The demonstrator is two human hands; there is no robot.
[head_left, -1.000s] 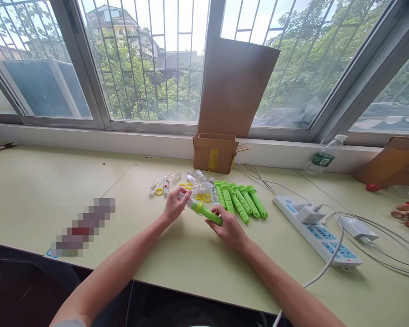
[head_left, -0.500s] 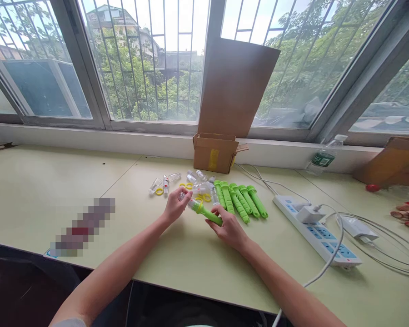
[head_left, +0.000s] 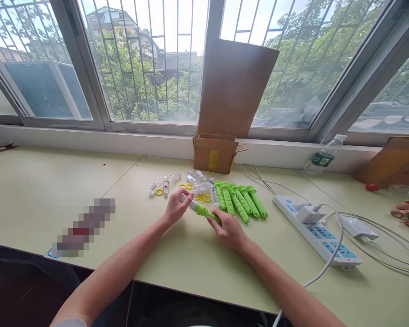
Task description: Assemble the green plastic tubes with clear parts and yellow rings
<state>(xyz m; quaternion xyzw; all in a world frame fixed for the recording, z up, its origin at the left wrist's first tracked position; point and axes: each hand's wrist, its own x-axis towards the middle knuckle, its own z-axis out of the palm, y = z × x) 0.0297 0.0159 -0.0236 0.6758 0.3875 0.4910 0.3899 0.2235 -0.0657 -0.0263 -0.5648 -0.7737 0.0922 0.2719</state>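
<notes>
My left hand [head_left: 177, 206] is closed around a clear, ribbed plastic tube [head_left: 192, 204]. This tube meets a green plastic handle [head_left: 206, 212] with a yellow ring at the joint. The handle's lower end is gripped by my right hand [head_left: 229, 227], with the thumb along its side. Both parts are tilted, the clear end up and to the left. Just beyond lie loose clear tubes [head_left: 155, 186] and small yellow rings [head_left: 159, 192]. Several more green handles [head_left: 238, 204] lie in a row to the right.
Behind the parts stands an open cardboard box [head_left: 204, 156] with a raised flap. A white power strip [head_left: 316, 231] with plugs and cables lies at the right. Farther back are a plastic bottle [head_left: 322, 159] and another carton [head_left: 391, 161]. A pixelated patch [head_left: 82, 229] covers something at the left.
My right fingers have shifted slightly on the green handle, and the thumb sits a little differently. My left hand stays on the clear tube.
</notes>
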